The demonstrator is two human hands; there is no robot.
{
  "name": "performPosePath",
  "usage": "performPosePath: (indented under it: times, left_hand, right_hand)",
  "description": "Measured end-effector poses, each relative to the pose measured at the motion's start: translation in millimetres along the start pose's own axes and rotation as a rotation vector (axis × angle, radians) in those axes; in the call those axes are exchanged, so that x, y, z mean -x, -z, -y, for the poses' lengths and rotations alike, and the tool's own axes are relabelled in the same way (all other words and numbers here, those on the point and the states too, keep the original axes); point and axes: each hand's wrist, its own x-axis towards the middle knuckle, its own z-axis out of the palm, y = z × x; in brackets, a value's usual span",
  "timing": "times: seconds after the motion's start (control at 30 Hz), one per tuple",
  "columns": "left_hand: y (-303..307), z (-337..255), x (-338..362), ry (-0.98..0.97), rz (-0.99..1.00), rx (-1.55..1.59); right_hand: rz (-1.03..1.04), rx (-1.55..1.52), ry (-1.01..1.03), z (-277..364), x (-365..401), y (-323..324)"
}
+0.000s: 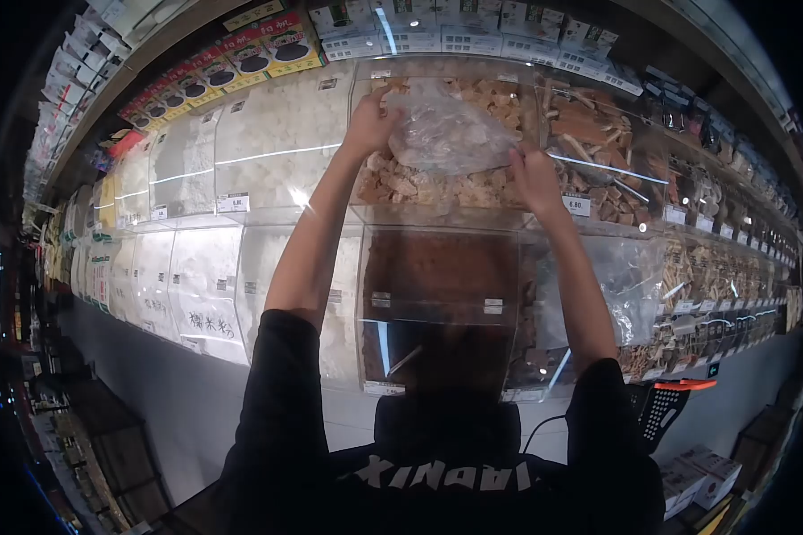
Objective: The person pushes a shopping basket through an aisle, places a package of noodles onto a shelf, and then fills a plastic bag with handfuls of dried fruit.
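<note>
A clear plastic bag is stretched between my two hands above a bin of light brown chunks. My left hand is closed on the bag's left edge, near the bin's upper left corner. At the bag's right end, my right hand pinches its edge. The bag looks crumpled and partly see-through; whether anything lies inside it I cannot tell.
Bins of white goods stand to the left, and a bin of brown pieces to the right. Below is a dark brown bin. Boxes line the shelf above. An orange-edged basket sits at lower right.
</note>
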Motion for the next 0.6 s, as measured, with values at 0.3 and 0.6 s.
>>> performPosePath:
  times: [0.3, 0.6]
  left_hand:
    - [0, -5, -8, 0.052, 0.206, -0.286]
    - [69, -103, -58, -0.338, -0.364, -0.139]
  right_hand:
    - [0.085, -0.072, -0.074, -9, -16, 20]
    - [-0.127, -0.157, 0.048, 51, -91, 102]
